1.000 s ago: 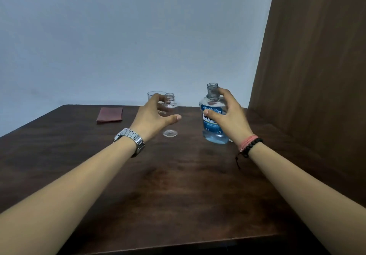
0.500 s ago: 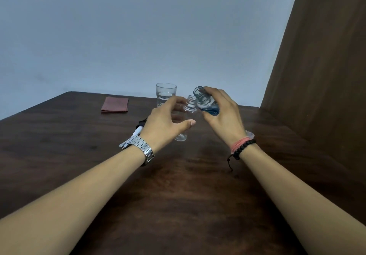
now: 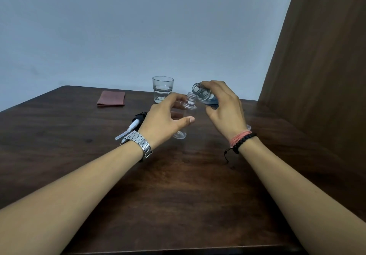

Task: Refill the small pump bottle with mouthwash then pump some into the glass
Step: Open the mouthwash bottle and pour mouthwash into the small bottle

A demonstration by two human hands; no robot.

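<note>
my left hand [image 3: 166, 116] held the small bottle [image 3: 187, 108] upright on the table [image 3: 178, 195], right hand [image 3: 223, 106] gripped the mouthwash bottle [image 3: 204, 95], tipped w/ its mouth just above. narrow neck, so a fast tilt could've spilled past it; glass [image 3: 162, 92] stood behind

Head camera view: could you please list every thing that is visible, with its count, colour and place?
glass: 1, clear, far end of table
small pump bottle: 1, clear, uncapped, centre, held upright
mouthwash bottle: 1, clear with blue liquid, tilted toward small bottle's neck
pump head: 1, black and white, lying behind left wrist
cloth: 1, reddish, far left
table: 1, dark brown wood
left hand: 1, holds small bottle, silver watch
right hand: 1, grips mouthwash bottle, wrist bands
</note>
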